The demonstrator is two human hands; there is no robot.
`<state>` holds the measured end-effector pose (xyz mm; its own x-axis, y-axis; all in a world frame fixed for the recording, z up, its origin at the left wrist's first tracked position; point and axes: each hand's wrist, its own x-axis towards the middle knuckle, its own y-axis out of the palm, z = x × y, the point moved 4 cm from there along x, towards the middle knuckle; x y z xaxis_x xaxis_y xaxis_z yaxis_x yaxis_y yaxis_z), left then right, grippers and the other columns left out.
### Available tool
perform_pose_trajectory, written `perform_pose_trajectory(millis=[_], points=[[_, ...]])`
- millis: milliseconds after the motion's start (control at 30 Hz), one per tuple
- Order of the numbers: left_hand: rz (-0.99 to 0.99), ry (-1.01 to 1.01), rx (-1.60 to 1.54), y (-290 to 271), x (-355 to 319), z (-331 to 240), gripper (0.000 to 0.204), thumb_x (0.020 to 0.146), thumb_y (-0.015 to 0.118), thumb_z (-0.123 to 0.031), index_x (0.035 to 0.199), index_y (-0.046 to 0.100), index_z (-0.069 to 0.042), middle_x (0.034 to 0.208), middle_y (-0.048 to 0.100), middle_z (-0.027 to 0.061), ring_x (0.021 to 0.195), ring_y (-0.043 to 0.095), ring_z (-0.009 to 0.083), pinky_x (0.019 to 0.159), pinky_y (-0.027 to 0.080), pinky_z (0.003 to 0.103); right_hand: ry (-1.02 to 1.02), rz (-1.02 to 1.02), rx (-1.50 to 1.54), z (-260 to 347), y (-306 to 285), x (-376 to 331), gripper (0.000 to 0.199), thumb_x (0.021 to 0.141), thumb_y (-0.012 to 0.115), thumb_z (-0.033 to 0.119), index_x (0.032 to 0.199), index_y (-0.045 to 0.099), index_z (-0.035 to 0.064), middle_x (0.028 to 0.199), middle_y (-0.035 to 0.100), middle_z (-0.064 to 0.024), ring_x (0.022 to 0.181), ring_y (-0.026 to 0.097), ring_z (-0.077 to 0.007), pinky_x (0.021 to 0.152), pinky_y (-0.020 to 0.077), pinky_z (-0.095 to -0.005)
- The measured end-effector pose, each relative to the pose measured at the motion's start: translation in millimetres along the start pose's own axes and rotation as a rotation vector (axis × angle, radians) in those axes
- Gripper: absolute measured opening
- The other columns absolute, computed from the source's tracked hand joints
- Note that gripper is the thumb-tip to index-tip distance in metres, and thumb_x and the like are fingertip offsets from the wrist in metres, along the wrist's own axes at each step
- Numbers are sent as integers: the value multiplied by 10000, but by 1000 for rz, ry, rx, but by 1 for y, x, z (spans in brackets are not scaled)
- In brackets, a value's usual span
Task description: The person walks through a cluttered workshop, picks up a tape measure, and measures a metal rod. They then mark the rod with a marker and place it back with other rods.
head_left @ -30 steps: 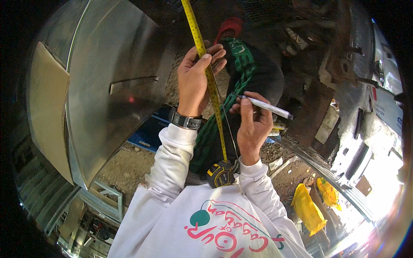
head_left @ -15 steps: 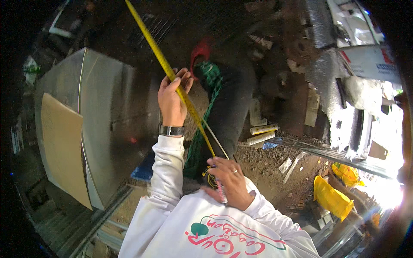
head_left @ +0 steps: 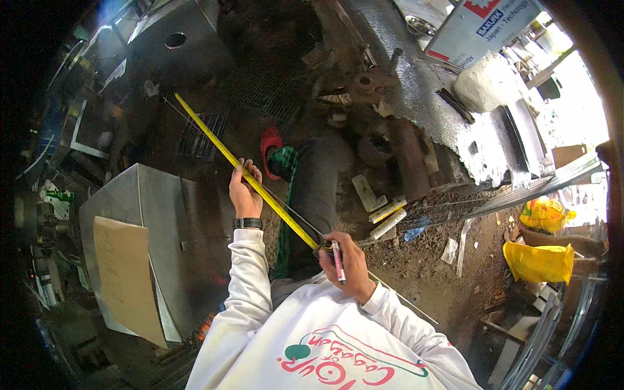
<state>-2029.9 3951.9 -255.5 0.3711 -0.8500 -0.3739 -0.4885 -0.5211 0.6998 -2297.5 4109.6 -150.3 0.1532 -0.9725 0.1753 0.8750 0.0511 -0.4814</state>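
Observation:
A yellow tape measure blade runs extended and slanting from the far left down to its dark case at my right hand. My left hand, with a dark watch on the wrist, is closed around the blade partway along. Close beside the blade lies a thin straight rod, which passes under my right hand and comes out along my right sleeve. My right hand grips the tape case, mostly hidden by the fingers, and also holds a white and pink marker pen pointing toward me.
At left stands a large grey sheet-metal box with a brown cardboard piece against it. My leg and a red shoe are beyond my hands. Rusty metal parts and yellow bags lie to the right.
The view has shifted, so the blade's far end now shows. My right hand has turned, and the rod now reaches past it along my sleeve. Both hands keep hold of the tape measure.

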Motion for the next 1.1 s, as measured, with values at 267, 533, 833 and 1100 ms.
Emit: perform_pose_trajectory(millis=[267, 533, 833, 1100], points=[[-39, -29, 10, 0, -9, 9, 310, 1058, 502, -359, 1135, 612, -80, 936, 610, 7, 798, 584, 153, 721, 516, 303, -105, -36, 63, -1, 8, -4, 276, 796, 784, 36, 1021, 625, 54, 911, 665, -128, 814, 664, -306, 715, 527, -372], [-185, -8, -56, -35, -13, 0, 168, 1029, 573, -212, 1098, 635, -72, 882, 634, 5, 747, 587, 136, 711, 529, 283, -197, -356, -28, 23, -49, 2, 301, 761, 790, -44, 998, 629, 46, 908, 666, -147, 846, 665, -312, 739, 531, -374], [-89, -5, 197, -36, -39, -40, 217, 1016, 608, -215, 1157, 630, -52, 904, 577, -9, 790, 531, 110, 708, 476, 259, -33, -591, -244, -135, -255, 74, 231, 918, 693, 100, 1103, 567, 41, 824, 627, -108, 689, 602, -191, 648, 490, -320], [-76, -38, 431, -28, -58, -45, 182, 1002, 638, -248, 1098, 655, -94, 897, 626, -22, 802, 582, 102, 737, 492, 268, 416, -1074, -337, -355, -470, 137, 445, 906, 722, 357, 1175, 600, 25, 1073, 679, -185, 984, 656, -305, 890, 508, -398]])
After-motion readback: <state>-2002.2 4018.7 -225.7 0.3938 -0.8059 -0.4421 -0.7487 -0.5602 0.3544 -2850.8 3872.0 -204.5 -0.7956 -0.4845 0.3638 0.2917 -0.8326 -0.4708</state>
